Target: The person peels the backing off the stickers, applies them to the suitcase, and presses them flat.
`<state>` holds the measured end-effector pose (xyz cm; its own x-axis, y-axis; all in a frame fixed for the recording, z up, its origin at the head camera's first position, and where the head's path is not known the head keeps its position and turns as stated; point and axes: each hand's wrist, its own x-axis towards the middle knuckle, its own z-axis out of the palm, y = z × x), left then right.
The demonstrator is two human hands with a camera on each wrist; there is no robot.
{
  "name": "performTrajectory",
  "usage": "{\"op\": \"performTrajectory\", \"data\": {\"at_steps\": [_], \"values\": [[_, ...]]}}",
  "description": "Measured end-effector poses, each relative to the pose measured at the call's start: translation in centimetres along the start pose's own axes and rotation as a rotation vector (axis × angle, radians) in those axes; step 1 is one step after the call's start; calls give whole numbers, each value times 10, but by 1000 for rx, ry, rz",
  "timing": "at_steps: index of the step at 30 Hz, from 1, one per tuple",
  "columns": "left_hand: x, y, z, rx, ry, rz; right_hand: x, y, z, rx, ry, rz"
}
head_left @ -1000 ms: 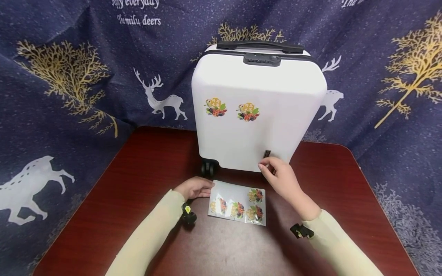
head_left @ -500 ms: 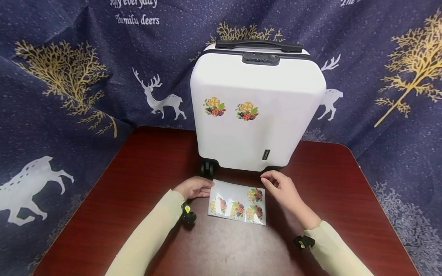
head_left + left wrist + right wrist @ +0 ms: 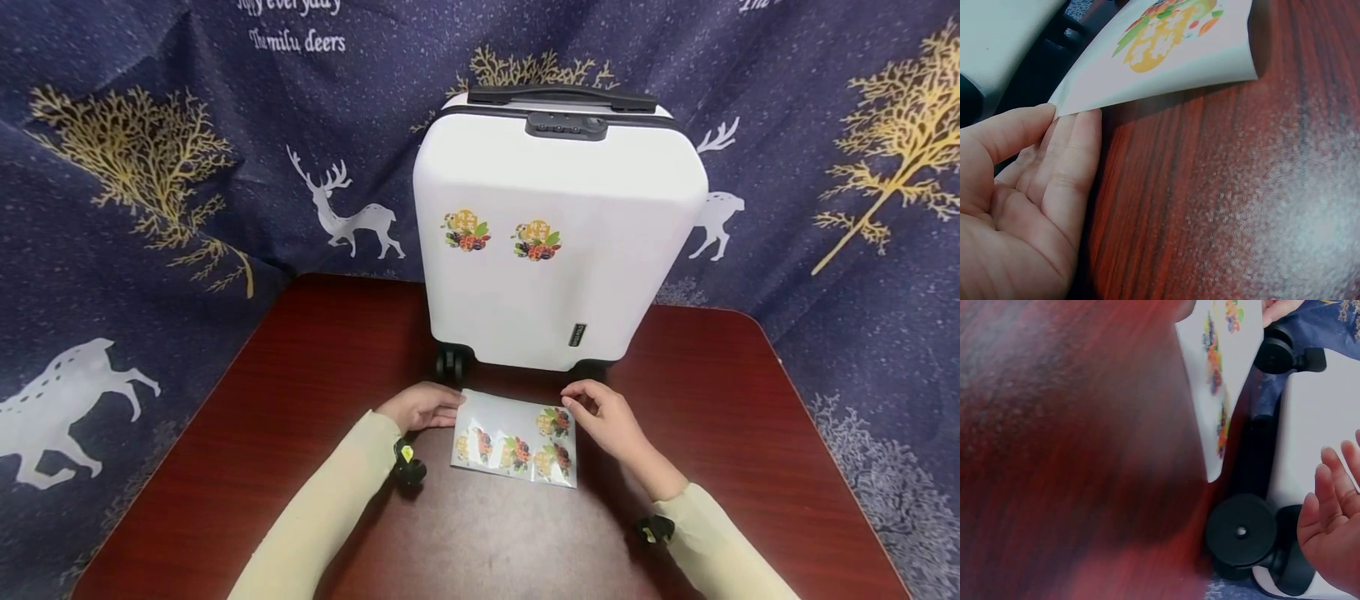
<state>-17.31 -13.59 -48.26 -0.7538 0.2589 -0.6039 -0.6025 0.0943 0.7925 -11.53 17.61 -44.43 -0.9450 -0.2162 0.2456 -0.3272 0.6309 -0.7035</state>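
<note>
A white sticker sheet (image 3: 504,433) with several colourful fruit stickers lies near the suitcase. My left hand (image 3: 422,407) pinches its far left corner; in the left wrist view the thumb (image 3: 1029,128) lies on the sheet's edge, with the fingers below, and that edge lifts off the table. My right hand (image 3: 602,414) reaches to the far right corner, thumb and index fingertip apart and right at the sheet's edge. Its fingers look relaxed in the right wrist view. Behind stands a white suitcase (image 3: 517,308) bearing two fruit stickers, one left (image 3: 467,231) and one nearer the middle (image 3: 537,241).
The suitcase stands upright on black wheels (image 3: 450,364) at the back of a dark red table (image 3: 480,542). A black handle (image 3: 561,97) and a combination lock (image 3: 566,126) are at its top. Behind hangs a blue cloth (image 3: 225,58) with deer and trees.
My right hand has come down from the suitcase's lower right and moved left to the sheet's far right corner. The left hand has stayed on the sheet.
</note>
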Motion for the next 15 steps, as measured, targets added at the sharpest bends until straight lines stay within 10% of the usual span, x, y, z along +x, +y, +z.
{"op": "performTrajectory", "data": {"at_steps": [15], "values": [[1,-1,-1,12,-27,11,7,22,11,-19,-195,30]]}}
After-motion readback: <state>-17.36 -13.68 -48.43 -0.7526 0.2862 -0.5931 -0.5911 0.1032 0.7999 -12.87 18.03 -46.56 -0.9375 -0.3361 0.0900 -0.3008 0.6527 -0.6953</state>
